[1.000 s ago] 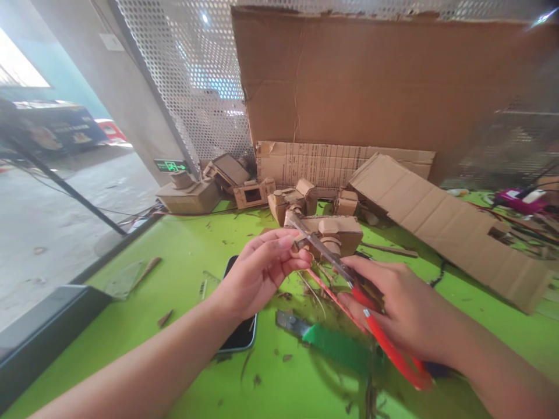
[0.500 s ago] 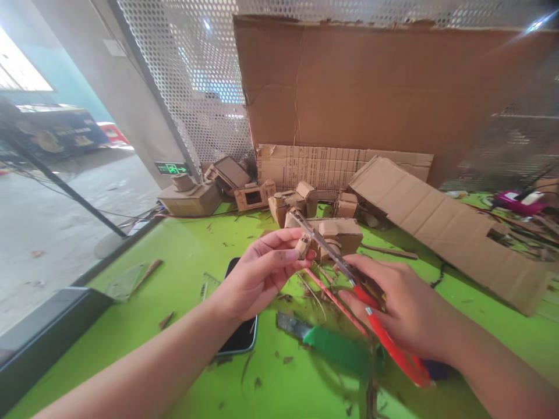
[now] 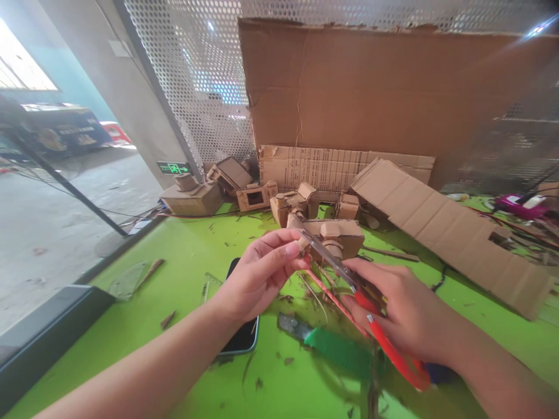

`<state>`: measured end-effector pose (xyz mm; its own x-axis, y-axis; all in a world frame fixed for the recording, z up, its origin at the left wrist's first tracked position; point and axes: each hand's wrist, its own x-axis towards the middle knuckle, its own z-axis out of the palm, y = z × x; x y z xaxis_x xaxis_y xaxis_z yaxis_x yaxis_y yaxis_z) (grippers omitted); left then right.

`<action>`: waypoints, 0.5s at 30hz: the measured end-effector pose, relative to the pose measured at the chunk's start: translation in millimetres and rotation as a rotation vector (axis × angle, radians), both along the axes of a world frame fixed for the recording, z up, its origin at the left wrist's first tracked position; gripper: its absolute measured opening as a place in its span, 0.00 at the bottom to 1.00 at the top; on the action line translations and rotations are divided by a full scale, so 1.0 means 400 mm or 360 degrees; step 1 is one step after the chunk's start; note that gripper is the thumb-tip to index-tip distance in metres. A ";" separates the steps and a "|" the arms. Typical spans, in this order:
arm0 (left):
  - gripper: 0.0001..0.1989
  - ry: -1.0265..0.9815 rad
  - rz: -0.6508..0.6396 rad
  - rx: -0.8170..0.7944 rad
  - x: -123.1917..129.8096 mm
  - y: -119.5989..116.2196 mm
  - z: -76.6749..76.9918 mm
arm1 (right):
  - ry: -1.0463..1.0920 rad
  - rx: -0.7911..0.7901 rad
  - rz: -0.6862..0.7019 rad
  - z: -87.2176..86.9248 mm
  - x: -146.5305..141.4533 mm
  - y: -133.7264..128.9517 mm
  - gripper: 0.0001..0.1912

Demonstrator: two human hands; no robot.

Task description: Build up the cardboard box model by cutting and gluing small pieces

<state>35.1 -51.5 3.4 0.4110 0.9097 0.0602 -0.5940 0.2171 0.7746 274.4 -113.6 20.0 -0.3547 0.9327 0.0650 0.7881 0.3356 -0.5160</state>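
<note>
Over the counter, well in from its left edge, your left fingers pinched the scrap and your right fingers held the scissors, which likely needed small nips, angled clear of your grip.

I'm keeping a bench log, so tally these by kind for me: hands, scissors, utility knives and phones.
Hands: 2, the left hand and the right hand
Scissors: 1, red-handled, held in the right
Utility knife: 1, green
Phone: 1, partly hidden
Total: 5
</note>
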 end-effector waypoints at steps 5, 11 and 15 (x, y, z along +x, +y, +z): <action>0.12 0.0072 0.0027 0.0107 0.002 -0.001 0.007 | 0.0005 -0.0118 0.0044 0.034 -0.016 -0.007 0.10; 0.14 0.0153 0.0075 0.0226 0.008 -0.003 0.000 | 0.0005 -0.0126 0.0051 0.022 -0.016 -0.012 0.07; 0.12 0.0254 0.0164 0.0284 0.006 -0.007 -0.004 | -0.0003 -0.0166 0.0030 0.024 -0.020 -0.015 0.06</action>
